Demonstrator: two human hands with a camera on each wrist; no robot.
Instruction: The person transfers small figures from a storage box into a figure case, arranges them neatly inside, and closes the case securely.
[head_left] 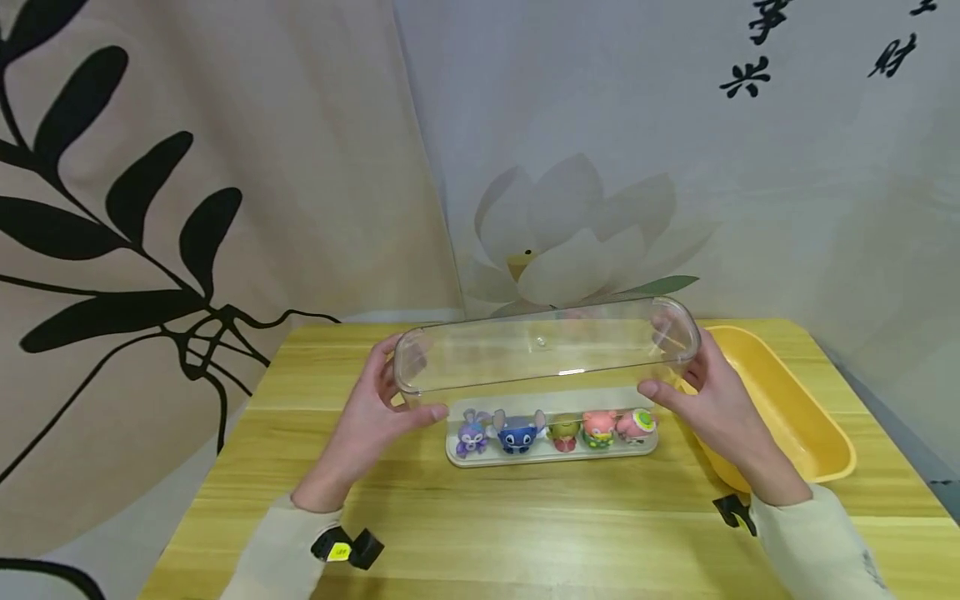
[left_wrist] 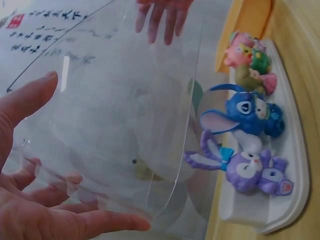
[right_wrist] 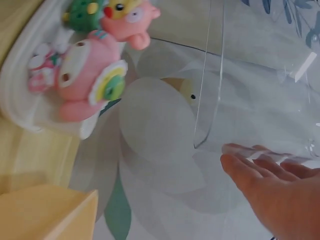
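A clear plastic cover (head_left: 540, 343) is held raised and tilted by both hands. My left hand (head_left: 375, 417) grips its left end, thumb in front and fingers behind. At its right end my right hand (head_left: 712, 404) holds it the same way. Below the cover, a long white base (head_left: 455, 448) lies on the table with several small figurines in a row. From the left come a purple rabbit figurine (left_wrist: 245, 172), a blue big-eared figurine (left_wrist: 247, 112), a green-and-pink figurine (head_left: 564, 435) and pink ones, including a pink figurine with a yellow-green ring (right_wrist: 82, 80).
A yellow plastic tray (head_left: 780, 408) stands at the right of the wooden table (head_left: 525, 533), beside my right wrist. Behind the table hangs a pale curtain (head_left: 315, 167) printed with dark leaves, a lotus flower and characters.
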